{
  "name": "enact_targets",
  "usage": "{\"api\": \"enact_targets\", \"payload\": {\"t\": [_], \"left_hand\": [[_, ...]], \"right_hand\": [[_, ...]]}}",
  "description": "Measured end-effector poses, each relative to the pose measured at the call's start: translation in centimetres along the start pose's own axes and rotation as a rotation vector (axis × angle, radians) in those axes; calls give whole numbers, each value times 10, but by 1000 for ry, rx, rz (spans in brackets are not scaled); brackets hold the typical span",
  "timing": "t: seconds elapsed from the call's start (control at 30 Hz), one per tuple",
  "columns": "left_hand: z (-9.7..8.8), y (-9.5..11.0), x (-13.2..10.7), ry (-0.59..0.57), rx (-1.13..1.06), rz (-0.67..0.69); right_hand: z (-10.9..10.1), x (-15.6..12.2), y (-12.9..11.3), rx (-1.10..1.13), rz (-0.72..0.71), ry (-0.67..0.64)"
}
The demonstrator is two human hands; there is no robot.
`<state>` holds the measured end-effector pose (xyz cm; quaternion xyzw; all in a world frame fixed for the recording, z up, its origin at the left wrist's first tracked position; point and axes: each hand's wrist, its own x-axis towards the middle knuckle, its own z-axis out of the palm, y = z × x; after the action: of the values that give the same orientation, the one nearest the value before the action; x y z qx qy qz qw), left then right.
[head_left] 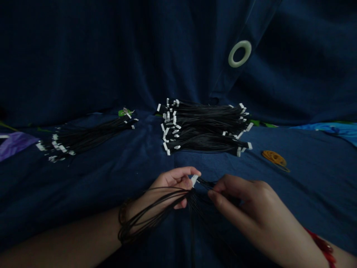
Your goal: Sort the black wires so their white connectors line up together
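My left hand [170, 186] is closed around a bunch of thin black wires [150, 216] and pinches a white connector [195, 180] at its fingertips. The wires loop back over my left wrist. My right hand [251, 208] is closed too, its thumb and forefinger pinching the same black wires just right of the connector. Beyond my hands lies a large stack of black wire bundles with white connectors [205, 128]. A smaller, looser bundle [83, 136] lies to the left.
Everything rests on a dark blue cloth [83, 178] that also rises behind as a backdrop with a white ring eyelet [240, 53]. Orange rubber bands [275, 158] lie at the right. A purple sheet [13, 143] shows at the left edge.
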<state>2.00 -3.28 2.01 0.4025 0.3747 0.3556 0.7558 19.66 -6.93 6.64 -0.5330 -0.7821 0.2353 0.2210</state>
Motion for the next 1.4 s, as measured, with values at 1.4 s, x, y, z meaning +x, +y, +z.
{"api": "enact_targets", "payload": {"t": [1.4], "left_hand": [[-7,-4,5,-60,131,103]], "right_hand": [[5,-4,1,-300,-155,37]]}}
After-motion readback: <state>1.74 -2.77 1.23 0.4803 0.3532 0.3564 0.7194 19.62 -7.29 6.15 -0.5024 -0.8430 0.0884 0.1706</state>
